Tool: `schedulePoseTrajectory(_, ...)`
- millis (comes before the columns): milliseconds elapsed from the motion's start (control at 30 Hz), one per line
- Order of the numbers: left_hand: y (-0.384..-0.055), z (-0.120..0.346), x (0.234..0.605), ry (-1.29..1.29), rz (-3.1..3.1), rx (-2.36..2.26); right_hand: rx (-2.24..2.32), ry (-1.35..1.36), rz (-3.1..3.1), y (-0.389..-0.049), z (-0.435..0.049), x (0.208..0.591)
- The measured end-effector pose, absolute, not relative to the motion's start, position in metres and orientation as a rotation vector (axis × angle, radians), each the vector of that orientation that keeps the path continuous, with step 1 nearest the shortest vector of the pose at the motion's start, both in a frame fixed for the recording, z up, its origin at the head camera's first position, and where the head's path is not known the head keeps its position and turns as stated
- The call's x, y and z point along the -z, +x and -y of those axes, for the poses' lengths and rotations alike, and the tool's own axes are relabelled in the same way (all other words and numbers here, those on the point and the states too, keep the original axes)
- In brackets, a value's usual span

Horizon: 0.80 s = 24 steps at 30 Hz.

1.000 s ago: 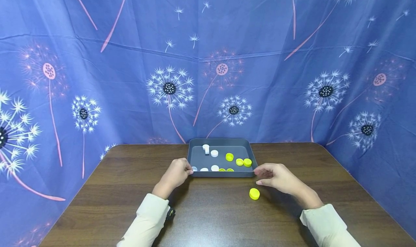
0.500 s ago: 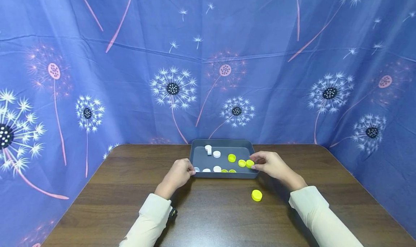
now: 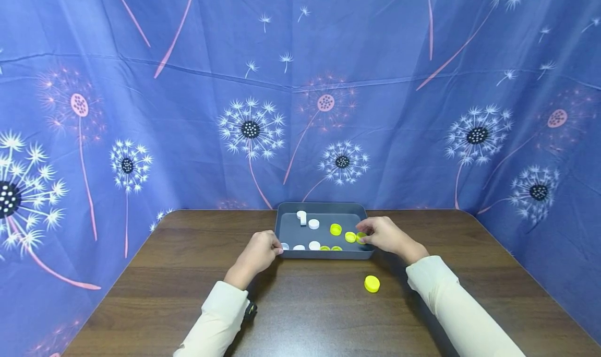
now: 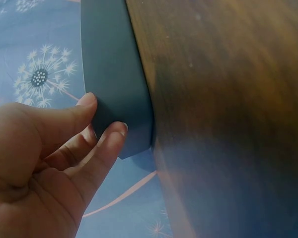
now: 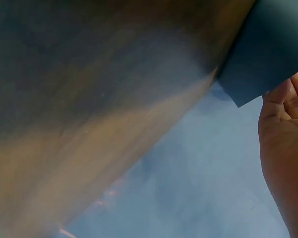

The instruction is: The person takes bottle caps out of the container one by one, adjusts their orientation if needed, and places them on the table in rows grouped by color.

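low in the centre of the head view, the left hand (image 3: 255, 251) pinches the near left corner of the grey tray (image 3: 324, 254), while the right hand (image 3: 388, 237), thumb and fingers curved, reaches over its right end at a yellow cap (image 3: 359, 237); whether it grips that i cannot tell. white caps (image 3: 314, 224) lie left in the tray, other yellow caps (image 3: 335, 229) from its middle rightward. below, a loose cap (image 3: 372, 284) sits on the wooden table (image 3: 300, 310); blue dandelion cloth (image 3: 394, 117) fills the upper frame.
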<state>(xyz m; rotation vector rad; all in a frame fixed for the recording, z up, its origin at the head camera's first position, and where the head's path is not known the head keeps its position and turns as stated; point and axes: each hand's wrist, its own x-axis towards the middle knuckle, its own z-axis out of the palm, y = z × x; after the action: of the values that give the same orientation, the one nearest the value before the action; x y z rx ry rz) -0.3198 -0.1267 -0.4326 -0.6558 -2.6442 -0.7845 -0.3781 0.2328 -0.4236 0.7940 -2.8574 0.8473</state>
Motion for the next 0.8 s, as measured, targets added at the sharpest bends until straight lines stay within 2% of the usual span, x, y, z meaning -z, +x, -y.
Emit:
schedulePoseTrajectory(500, -0.319, 0.126, 0.432, -0.647, 2.667, 0.785, -0.386, 0.833, 2.93, -0.381, -0.22, 0.423)
schedulePoseTrajectory(800, -0.32, 0.127, 0.432, -0.676, 2.649, 0.764, -0.464, 0.862, 2.89, -0.38, -0.221, 0.426)
